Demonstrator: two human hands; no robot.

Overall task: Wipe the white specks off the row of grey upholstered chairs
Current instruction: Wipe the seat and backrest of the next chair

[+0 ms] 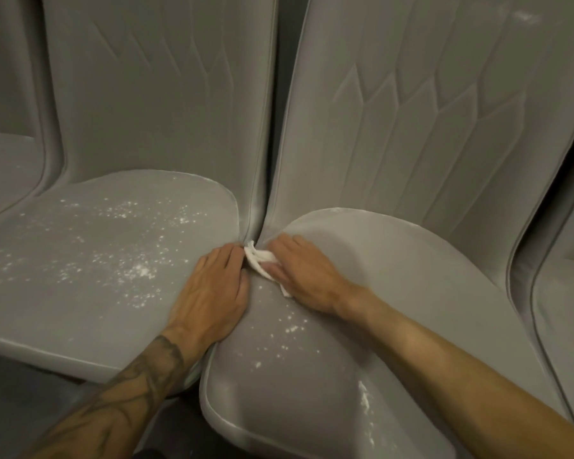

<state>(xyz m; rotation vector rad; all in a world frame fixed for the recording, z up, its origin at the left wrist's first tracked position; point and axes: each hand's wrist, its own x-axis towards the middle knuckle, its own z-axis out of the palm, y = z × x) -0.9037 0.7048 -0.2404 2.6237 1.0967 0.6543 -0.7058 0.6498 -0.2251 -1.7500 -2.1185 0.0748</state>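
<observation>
Cloth point(258, 260) is lying under my flattened right grip point(299, 276); left grip point(212, 289), spread, is pressing the nine-o'clock seat point(80, 293).

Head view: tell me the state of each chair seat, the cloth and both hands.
Left seat: heavily specked.
Right seat: specks toward the front.
Cloth: crumpled, at the gap between the seats.
Left hand: flat on the left seat's edge.
Right hand: flat, pressing the cloth.

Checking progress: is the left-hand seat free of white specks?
No, white specks lie scattered across the left-hand seat beside the left hand.
</observation>
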